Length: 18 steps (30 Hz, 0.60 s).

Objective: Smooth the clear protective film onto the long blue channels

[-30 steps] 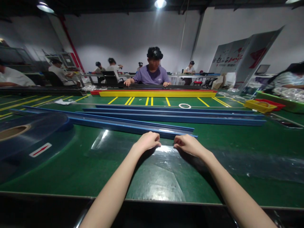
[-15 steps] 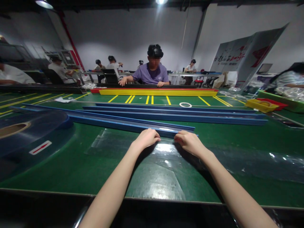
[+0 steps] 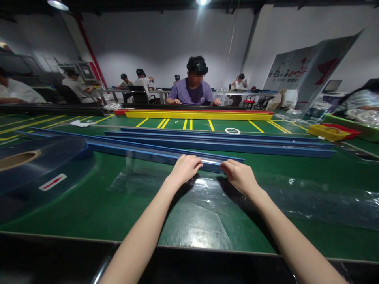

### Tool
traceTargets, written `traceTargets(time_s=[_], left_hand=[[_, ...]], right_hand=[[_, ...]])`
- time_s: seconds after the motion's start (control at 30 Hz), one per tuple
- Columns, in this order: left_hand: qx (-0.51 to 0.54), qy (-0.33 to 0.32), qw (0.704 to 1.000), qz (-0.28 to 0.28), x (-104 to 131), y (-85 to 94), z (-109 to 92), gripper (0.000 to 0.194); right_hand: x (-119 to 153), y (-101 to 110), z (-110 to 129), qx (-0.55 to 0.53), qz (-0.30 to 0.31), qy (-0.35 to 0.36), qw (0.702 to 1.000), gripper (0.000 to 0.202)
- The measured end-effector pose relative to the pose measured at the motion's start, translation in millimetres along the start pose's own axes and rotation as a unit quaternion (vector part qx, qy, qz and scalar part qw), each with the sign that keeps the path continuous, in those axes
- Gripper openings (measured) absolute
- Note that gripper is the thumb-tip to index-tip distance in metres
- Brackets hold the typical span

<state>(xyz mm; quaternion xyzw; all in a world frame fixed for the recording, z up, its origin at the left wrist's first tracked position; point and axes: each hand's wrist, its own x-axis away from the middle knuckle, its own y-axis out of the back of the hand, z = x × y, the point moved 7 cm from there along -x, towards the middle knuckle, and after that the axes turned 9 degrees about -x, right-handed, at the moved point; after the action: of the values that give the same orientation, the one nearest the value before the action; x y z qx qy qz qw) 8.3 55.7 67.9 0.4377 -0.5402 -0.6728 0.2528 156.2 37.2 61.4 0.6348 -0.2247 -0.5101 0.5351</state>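
Observation:
A long strip of clear plastic film (image 3: 204,197) stretches across the green table in front of me. My left hand (image 3: 186,167) is closed, fingertips pinching the film's far edge. Close by on the right, my right hand (image 3: 238,174) pinches the same edge, with a short stretch of film between the hands. The fingertips hide the exact edge. Just beyond them lies a blue channel strip (image 3: 142,152), slanting from far left to near right; its near end is behind my hands. I cannot tell whether my fingers touch it.
A large roll of clear film (image 3: 68,157) lies at left. More blue channel strips (image 3: 251,148) are behind. Farther off are yellow strips (image 3: 198,115), a white ring (image 3: 232,131) and a yellow tray (image 3: 327,133). A co-worker in purple (image 3: 194,90) sits opposite.
My hands have lifted slightly and moved a little right, with the film's edge in them. The film at left has shifted. The co-worker opposite has drawn their hands in.

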Motion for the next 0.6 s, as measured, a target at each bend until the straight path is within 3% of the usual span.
traceTargets(time_s=[0.13, 0.27, 0.37, 0.47, 0.6], left_hand=[[-0.053, -0.016, 0.989, -0.136, 1.8, 15.1, -7.2, 0.023], [-0.089, -0.015, 0.967, -0.240, 6.4, 20.3, -14.0, 0.019], [-0.115, 0.026, 0.945, -0.306, 11.5, 19.1, -13.4, 0.042], [-0.129, 0.034, 0.932, -0.337, 14.5, 10.7, -13.5, 0.057], [-0.139, 0.014, 0.934, -0.328, 12.0, -3.7, -13.0, 0.060]], right_hand=[[2.3, 3.6, -3.1, -0.004, -0.064, -0.018, 0.998, 0.029], [2.5, 7.0, -1.4, -0.046, -0.134, 0.019, 0.990, 0.028], [1.2, 6.2, 0.6, -0.073, -0.169, 0.058, 0.981, 0.035], [-1.2, -2.5, 0.3, -0.078, -0.162, 0.076, 0.981, 0.045], [-4.7, -16.9, -4.1, -0.074, -0.137, 0.076, 0.985, 0.050]])
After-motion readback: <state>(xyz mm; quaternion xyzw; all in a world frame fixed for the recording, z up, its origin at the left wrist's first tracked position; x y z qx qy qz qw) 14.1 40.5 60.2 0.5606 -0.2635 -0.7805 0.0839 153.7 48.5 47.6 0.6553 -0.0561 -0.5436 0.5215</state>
